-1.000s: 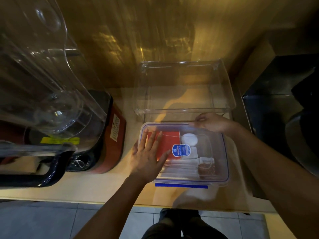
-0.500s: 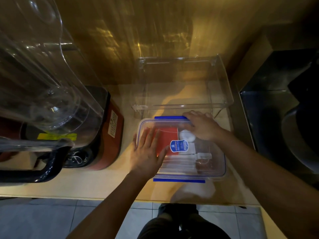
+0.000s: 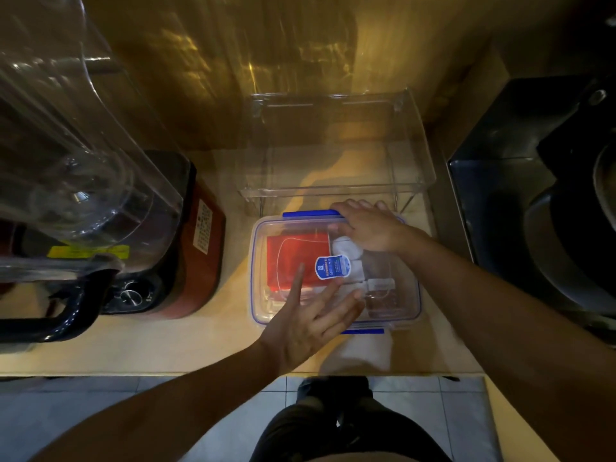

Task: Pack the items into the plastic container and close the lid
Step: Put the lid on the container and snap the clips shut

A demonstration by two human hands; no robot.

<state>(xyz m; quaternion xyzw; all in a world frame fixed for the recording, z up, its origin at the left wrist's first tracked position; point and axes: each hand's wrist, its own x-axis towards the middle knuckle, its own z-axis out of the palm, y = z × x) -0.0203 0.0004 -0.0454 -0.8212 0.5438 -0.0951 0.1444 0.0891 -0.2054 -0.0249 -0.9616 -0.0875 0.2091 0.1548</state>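
A clear plastic container with its clear lid on top sits on the counter in front of me. Through the lid I see a red flat item, a white round item and small pale packets. A blue oval label is stuck on the lid. The far blue clip stands out at the back edge, and the near blue clip at the front edge. My right hand presses down on the lid's far right edge, beside the far clip. Fingers spread, my left hand hovers over the lid's near left part.
A blender with a clear jug and red base stands at the left. A clear open-fronted box stands just behind the container. A dark appliance fills the right side. The counter edge runs below, tiled floor beyond.
My left hand has slid from the lid's left side toward the near edge and lifted off it. My right hand stays on the far edge, by the blue clip.
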